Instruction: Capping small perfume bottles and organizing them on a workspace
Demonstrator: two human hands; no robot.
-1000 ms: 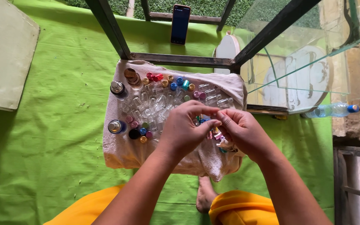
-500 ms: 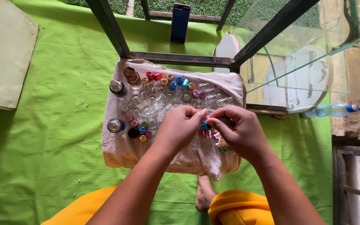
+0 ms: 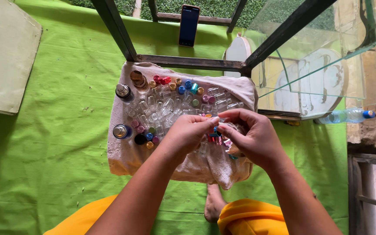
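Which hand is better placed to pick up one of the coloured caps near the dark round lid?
Probably the left hand. It sits nearer the loose coloured caps on the cloth, while the right hand lies farther off. Both hands pinch a small blue-capped vial between their fingertips, so either must let go first.

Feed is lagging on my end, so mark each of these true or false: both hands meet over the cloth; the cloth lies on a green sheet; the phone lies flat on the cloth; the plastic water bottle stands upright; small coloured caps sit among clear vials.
1. The left hand and right hand meet over the cloth: true, fingertips together on a small blue-capped vial.
2. The cloth lies on a green sheet: true.
3. The phone lies flat on the cloth: false, it leans beyond the metal frame.
4. The plastic water bottle stands upright: false, it lies on its side.
5. Coloured caps sit among clear vials: true.
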